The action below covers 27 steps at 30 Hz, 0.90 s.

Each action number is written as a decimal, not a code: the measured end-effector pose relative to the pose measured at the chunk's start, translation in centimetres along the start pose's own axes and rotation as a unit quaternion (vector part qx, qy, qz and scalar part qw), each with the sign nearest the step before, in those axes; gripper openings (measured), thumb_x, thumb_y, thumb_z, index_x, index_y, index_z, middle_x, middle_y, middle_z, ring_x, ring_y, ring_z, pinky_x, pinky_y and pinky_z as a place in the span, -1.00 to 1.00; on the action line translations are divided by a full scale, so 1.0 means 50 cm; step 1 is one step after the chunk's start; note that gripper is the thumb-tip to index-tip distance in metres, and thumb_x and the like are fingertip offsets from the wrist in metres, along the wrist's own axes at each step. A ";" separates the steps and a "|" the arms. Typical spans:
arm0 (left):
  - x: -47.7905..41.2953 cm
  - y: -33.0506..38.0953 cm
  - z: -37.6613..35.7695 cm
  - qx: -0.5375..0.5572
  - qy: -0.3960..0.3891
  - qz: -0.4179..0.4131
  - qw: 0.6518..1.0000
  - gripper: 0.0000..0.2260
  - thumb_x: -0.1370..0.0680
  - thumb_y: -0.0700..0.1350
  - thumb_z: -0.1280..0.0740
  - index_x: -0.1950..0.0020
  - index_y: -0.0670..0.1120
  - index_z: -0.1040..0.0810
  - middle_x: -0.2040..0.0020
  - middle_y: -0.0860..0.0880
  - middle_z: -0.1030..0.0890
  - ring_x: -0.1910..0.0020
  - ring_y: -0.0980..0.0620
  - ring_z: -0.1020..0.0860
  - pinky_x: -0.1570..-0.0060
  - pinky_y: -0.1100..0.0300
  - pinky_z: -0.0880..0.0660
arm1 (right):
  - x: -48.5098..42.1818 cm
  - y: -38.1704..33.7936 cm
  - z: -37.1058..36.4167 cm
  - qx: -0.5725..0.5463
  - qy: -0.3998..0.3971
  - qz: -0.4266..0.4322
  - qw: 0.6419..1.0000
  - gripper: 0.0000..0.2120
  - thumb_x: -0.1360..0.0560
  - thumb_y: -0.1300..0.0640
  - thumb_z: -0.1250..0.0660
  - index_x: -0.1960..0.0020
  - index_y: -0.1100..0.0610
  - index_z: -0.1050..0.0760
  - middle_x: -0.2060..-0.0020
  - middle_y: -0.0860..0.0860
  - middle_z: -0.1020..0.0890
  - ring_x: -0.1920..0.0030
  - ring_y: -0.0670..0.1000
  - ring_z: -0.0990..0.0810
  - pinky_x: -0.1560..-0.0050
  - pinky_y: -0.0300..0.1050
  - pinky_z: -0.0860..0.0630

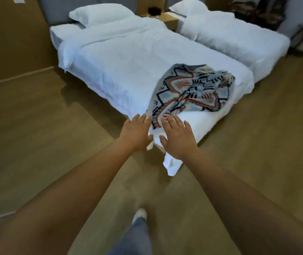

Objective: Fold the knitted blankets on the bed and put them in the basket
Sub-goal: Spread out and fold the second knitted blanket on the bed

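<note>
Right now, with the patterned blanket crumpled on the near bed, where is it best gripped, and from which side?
Probably its near tail: the blanket narrows to a flat strip at the foot corner of the bed, while the rest is bunched. Coming from the foot side, the left hand and right hand, both open, could each pinch that edge.

One knitted blanket [193, 91] lies crumpled and not folded on the white bed [119, 57], at the foot end, close to its right edge. It is pale blue-grey with black zigzag outlines and red-orange stripes. One narrow end of it reaches the near corner of the bed
</note>
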State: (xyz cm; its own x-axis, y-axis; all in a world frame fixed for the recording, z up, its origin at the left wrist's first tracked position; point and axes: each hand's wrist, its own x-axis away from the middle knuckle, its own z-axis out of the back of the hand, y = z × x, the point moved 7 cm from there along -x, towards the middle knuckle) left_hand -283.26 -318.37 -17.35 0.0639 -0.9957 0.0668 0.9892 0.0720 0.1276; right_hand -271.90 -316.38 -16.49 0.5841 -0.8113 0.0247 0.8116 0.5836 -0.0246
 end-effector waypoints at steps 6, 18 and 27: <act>-0.274 0.123 -0.020 -0.003 -0.023 -0.076 0.997 -0.40 -0.56 0.11 -0.18 -0.51 -0.05 -0.05 -0.51 -0.07 -0.17 -0.47 -0.09 -0.17 -0.36 -0.08 -0.22 | -0.131 0.227 -0.018 -0.003 -0.038 -0.077 0.996 -0.42 -0.60 -0.06 0.00 -0.52 0.09 0.11 -0.53 0.07 0.00 -0.52 0.09 0.09 -0.47 0.11 0.09; -0.640 0.206 -0.161 -0.003 -0.131 -0.035 0.991 -0.39 -0.56 0.09 -0.17 -0.52 -0.08 -0.03 -0.53 -0.10 -0.12 -0.47 -0.12 -0.15 -0.36 -0.11 -0.24 | -0.351 0.547 -0.145 -0.048 -0.111 -0.092 0.988 -0.41 -0.60 -0.06 -0.02 -0.52 0.10 0.12 -0.53 0.09 0.02 -0.52 0.12 0.09 -0.47 0.12 0.07; -0.803 0.073 -0.216 0.000 -0.183 0.024 0.983 -0.43 -0.57 0.06 -0.17 -0.51 -0.07 -0.06 -0.51 -0.09 -0.15 -0.44 -0.13 -0.20 -0.31 -0.10 -0.24 | -0.566 0.550 -0.229 -0.082 -0.154 -0.034 0.984 -0.40 -0.59 -0.05 -0.06 -0.52 0.11 0.08 -0.53 0.10 -0.04 -0.52 0.11 0.03 -0.46 0.10 0.03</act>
State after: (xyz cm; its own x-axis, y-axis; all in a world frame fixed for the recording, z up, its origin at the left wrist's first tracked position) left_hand -280.77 -278.74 -30.26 0.0584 -0.9034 0.4247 0.9861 0.1184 0.1163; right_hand -266.19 -277.76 -29.29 0.5229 -0.7847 0.3329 0.8520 0.4940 -0.1737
